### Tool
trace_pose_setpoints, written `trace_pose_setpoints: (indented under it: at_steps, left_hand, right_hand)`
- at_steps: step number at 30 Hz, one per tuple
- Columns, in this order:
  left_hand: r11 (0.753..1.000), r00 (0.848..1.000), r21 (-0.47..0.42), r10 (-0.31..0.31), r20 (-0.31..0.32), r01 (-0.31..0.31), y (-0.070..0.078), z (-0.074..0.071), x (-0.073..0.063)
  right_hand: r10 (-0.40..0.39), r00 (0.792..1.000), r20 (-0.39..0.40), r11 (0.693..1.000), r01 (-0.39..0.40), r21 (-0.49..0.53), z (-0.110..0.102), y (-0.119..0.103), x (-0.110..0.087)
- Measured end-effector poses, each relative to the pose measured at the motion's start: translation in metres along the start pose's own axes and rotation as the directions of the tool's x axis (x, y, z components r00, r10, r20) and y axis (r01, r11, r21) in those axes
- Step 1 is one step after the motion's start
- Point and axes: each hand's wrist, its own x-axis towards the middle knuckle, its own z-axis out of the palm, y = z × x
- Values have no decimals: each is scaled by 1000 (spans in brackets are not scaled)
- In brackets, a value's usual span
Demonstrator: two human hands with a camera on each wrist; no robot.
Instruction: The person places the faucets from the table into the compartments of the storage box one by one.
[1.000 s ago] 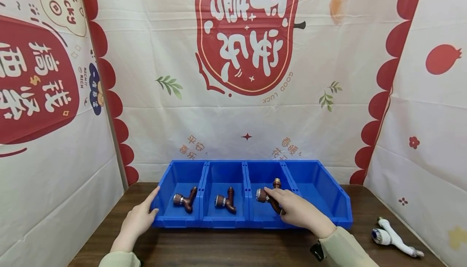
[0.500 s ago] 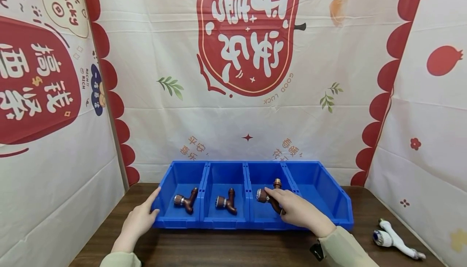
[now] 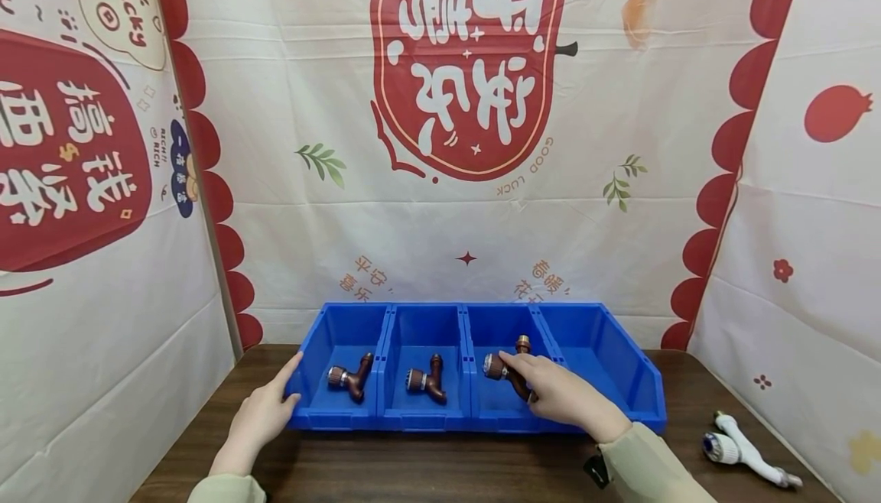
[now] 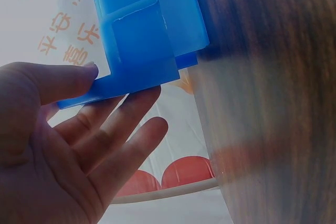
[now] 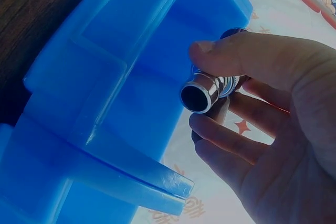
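Note:
A blue bin (image 3: 423, 420) with several compartments stands on the table. My left hand (image 3: 260, 413) pinches its left side wall, with the thumb on one face and fingers on the other in the left wrist view. My right hand (image 3: 567, 397) reaches into the third compartment from the left and grips a dark brown faucet (image 3: 494, 367) with a ribbed knob. In the right wrist view the thumb and fingers close around this faucet, its round open end (image 5: 197, 98) facing the camera. Similar brown faucets lie in the first (image 3: 356, 381) and second (image 3: 432, 381) compartments.
The rightmost compartment (image 3: 599, 373) shows only its blue floor and walls. A white faucet (image 3: 746, 449) lies on the dark wooden table (image 3: 427, 465) to the right of the bin. Printed cloth (image 3: 427, 243) hangs behind and on both sides.

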Motion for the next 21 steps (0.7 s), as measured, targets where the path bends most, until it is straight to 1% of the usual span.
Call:
trace_pose_setpoints:
  at_steps: [12, 21]
  left_hand:
    - [1000, 1000, -4, 2, -5, -2, 0, 0, -1]
    - [1000, 1000, -1, 1, -10, -2, -1, 1, 0]
  right_hand:
    - [2, 1000, -4, 1000, -2, 12, 0, 0, 2]
    - [-11, 1000, -6, 1000, 11, 3, 1, 0, 4]
